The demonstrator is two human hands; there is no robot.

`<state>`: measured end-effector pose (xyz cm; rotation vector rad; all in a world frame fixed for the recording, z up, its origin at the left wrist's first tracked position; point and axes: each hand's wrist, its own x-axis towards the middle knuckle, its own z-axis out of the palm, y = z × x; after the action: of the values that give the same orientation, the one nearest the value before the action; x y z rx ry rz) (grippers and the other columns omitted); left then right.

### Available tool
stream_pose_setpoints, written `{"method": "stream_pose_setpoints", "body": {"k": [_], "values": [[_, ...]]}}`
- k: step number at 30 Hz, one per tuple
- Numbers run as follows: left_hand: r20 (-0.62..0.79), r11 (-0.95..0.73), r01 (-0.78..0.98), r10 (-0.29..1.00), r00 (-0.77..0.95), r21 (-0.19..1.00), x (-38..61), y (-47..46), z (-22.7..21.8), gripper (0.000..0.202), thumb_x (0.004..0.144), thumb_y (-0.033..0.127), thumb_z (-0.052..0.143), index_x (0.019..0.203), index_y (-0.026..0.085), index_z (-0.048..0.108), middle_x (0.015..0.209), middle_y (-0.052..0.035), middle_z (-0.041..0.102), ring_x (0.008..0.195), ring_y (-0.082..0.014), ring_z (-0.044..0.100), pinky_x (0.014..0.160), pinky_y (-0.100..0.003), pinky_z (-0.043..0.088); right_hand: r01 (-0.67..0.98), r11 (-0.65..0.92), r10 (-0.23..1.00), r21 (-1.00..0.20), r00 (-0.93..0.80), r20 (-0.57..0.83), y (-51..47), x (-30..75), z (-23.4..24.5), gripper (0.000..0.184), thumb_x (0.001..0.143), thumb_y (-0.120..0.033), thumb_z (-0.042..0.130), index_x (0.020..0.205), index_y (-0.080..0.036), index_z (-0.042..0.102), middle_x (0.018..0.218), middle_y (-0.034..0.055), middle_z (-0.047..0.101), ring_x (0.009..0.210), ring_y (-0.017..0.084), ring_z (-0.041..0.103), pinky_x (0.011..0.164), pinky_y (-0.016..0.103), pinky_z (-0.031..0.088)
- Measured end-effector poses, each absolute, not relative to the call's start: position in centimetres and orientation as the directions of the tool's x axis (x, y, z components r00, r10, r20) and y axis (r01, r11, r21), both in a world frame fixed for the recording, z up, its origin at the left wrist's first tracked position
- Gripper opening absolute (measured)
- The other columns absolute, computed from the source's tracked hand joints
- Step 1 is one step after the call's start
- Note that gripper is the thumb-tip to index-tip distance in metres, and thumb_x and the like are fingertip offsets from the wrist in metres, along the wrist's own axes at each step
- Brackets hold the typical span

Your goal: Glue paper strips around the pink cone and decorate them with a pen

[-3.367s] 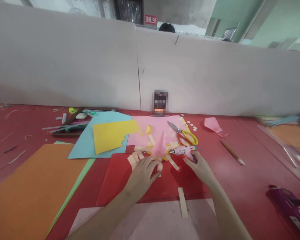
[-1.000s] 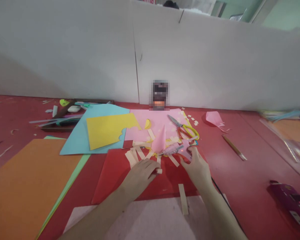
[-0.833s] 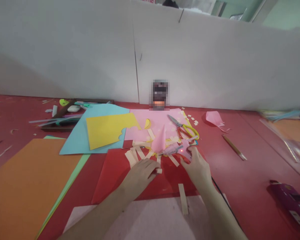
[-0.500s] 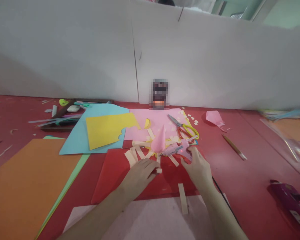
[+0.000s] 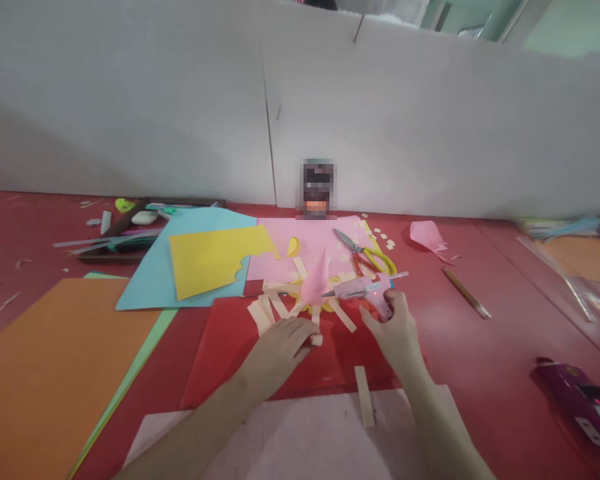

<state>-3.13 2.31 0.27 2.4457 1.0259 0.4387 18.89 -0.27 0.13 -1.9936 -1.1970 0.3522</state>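
My right hand [image 5: 396, 328] is wrapped round the grip of a pink hot glue gun [image 5: 357, 287], its nozzle pointing left beside a pink paper cone [image 5: 314, 285]. The cone stands upright on a yellow scalloped paper piece [image 5: 330, 308], from which several cream paper strips [image 5: 343, 316] spread outward. Fingers of my left hand [image 5: 286, 341] are closed at the curled end of a cream paper strip [image 5: 316, 340] in front of the cone. Their tips are partly hidden. Beneath lies a red sheet [image 5: 220, 360].
Behind the glue gun lie scissors [image 5: 365, 253] on pink paper [image 5: 275, 250]. Blue [image 5: 145, 287], yellow [image 5: 205, 263] and orange sheets [image 5: 55, 353] cover the left. A pencil [image 5: 466, 292] and a purple device [image 5: 577, 400] are on the right. A white partition [image 5: 180, 100] stands behind.
My right hand has raised the glue gun slightly, and its nozzle has gone from low by the strips up to the cone's side. My left hand stays in place.
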Motion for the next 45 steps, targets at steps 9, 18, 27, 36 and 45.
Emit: {"method": "stream_pose_setpoints", "body": {"k": [9, 18, 27, 36, 45], "values": [[0.199, -0.595, 0.633, 0.787, 0.584, 0.494, -3.2, 2.6, -0.7, 0.043, 0.085, 0.029, 0.052, 0.125, 0.029, 0.036, 0.128, -0.0041, 0.048, 0.116, -0.0202, 0.048, 0.093, -0.036, 0.043, 0.445, -0.251, 0.770, -0.860, 0.630, 0.101, 0.2, 19.8, -0.5, 0.044, 0.062, -0.048, 0.064, 0.092, -0.021, 0.045, 0.079, 0.0003, 0.051, 0.061, 0.013, 0.049, 0.058, 0.026, 0.041], [0.143, -0.553, 0.661, 0.810, 0.568, 0.507, -3.2, 2.6, -0.2, 0.039, 0.083, 0.030, 0.055, 0.120, 0.028, 0.043, 0.125, -0.0034, 0.050, 0.112, -0.0208, 0.051, 0.092, -0.037, 0.045, 0.445, -0.235, 0.791, -0.864, 0.604, 0.096, 0.1, 19.5, 0.0, 0.043, 0.062, -0.047, 0.063, 0.091, -0.021, 0.045, 0.077, -0.0010, 0.049, 0.061, 0.012, 0.047, 0.058, 0.025, 0.041], [0.134, -0.608, 0.628, 0.762, 0.634, 0.485, -3.0, 2.9, -0.2, 0.022, 0.085, 0.030, 0.051, 0.106, 0.024, 0.055, 0.110, -0.0023, 0.060, 0.103, -0.0189, 0.055, 0.089, -0.037, 0.045, 0.447, -0.238, 0.800, -0.862, 0.593, 0.087, 0.0, 19.4, 0.2, 0.041, 0.062, -0.044, 0.063, 0.090, -0.021, 0.044, 0.076, -0.0018, 0.048, 0.061, 0.012, 0.046, 0.059, 0.026, 0.041], [0.123, -0.559, 0.597, 0.781, 0.612, 0.576, -3.2, 2.8, 0.0, 0.021, 0.085, 0.030, 0.052, 0.105, 0.025, 0.054, 0.115, -0.0027, 0.055, 0.109, -0.0199, 0.051, 0.092, -0.037, 0.042, 0.439, -0.230, 0.803, -0.869, 0.590, 0.086, 0.0, 19.6, 0.0, 0.042, 0.063, -0.047, 0.063, 0.090, -0.021, 0.045, 0.077, -0.0008, 0.049, 0.061, 0.013, 0.046, 0.059, 0.026, 0.041], [0.068, -0.443, 0.594, 0.835, 0.545, 0.672, -2.0, 3.7, 0.5, 0.008, 0.083, 0.018, 0.052, 0.080, 0.021, 0.058, 0.094, -0.0006, 0.054, 0.090, -0.0169, 0.055, 0.078, -0.032, 0.045, 0.439, -0.242, 0.796, -0.865, 0.600, 0.081, 0.2, 19.5, -0.3, 0.041, 0.062, -0.046, 0.063, 0.089, -0.021, 0.044, 0.076, -0.0016, 0.049, 0.062, 0.013, 0.047, 0.060, 0.027, 0.041]]}}
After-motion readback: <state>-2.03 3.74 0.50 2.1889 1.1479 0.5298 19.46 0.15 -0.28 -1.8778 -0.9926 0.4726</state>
